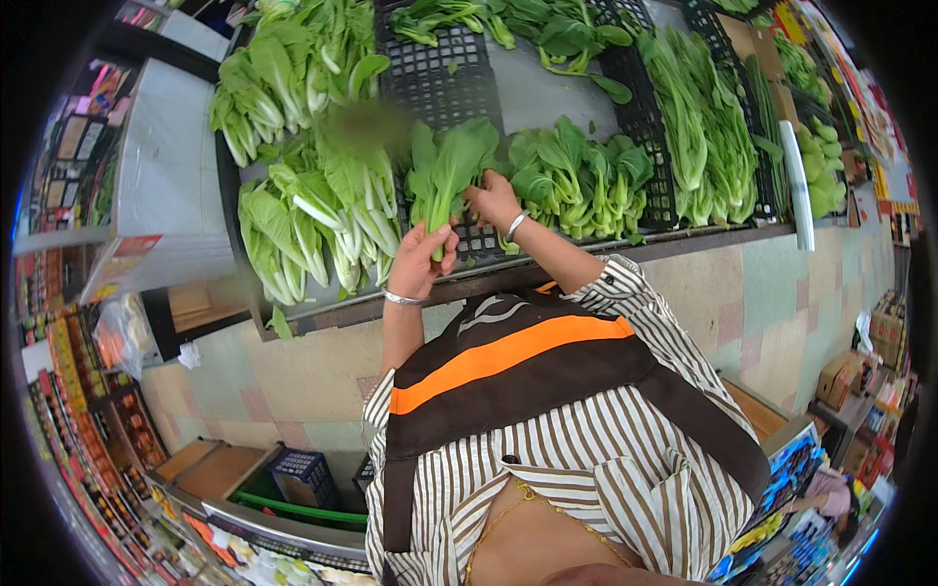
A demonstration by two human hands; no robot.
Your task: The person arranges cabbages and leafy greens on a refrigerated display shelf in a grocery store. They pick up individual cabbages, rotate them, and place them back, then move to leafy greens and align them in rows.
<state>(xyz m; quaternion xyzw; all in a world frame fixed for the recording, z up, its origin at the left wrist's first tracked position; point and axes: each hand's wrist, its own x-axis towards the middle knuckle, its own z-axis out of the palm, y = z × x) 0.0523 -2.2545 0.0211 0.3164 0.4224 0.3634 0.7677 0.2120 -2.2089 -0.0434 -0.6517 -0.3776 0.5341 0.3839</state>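
Note:
My left hand grips the stalks of a leafy green vegetable, its leaves pointing away from me. Close to the right side of this bunch is my right hand, fingers bent; whether it holds a leaf or stalk is hidden. Beneath both hands lies a black plastic crate with a grid bottom. Bunches of pak choi lie in a row to the right, and pale-stemmed leafy greens are heaped to the left. More dark green bunches rest at the far side.
Long leafy lettuce fills a crate farther right, beside a roll of clear plastic bags. The stand's front edge runs before my body. A white box-like counter stands left. Behind me are shelves and a blue crate; a person is at lower right.

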